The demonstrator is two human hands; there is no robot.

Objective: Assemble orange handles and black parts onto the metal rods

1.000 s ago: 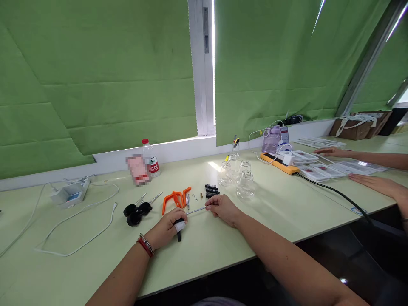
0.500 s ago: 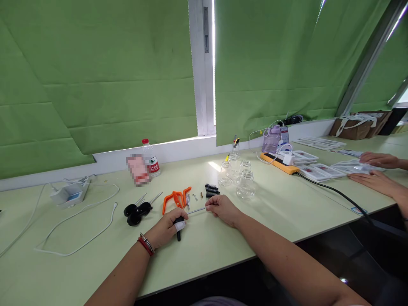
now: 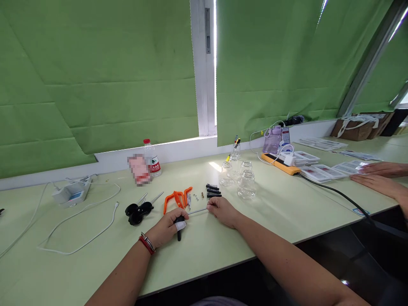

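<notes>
My left hand (image 3: 170,225), with white tape on a finger, is wrapped round a black handle (image 3: 179,235) from which a thin metal rod (image 3: 197,211) runs to the right. The fingers of my right hand (image 3: 221,210) pinch the far end of that rod. Just beyond my left hand lie orange plastic parts (image 3: 175,199) and small metal pins (image 3: 189,201). Several black toothed pieces (image 3: 213,191) lie behind my right hand. Black round-ended pieces with metal rods (image 3: 139,211) rest to the left.
Glass jars (image 3: 246,185) stand behind my right hand, one holding tools. An orange power strip (image 3: 280,164) and cable are on the right, near another person's hands (image 3: 379,180). A bottle (image 3: 154,163) and white cables (image 3: 68,253) are on the left.
My hands keep the same hold on the handle and rod. The other person's hands at the right have shifted slightly over the flat packets. The view has moved a little.
</notes>
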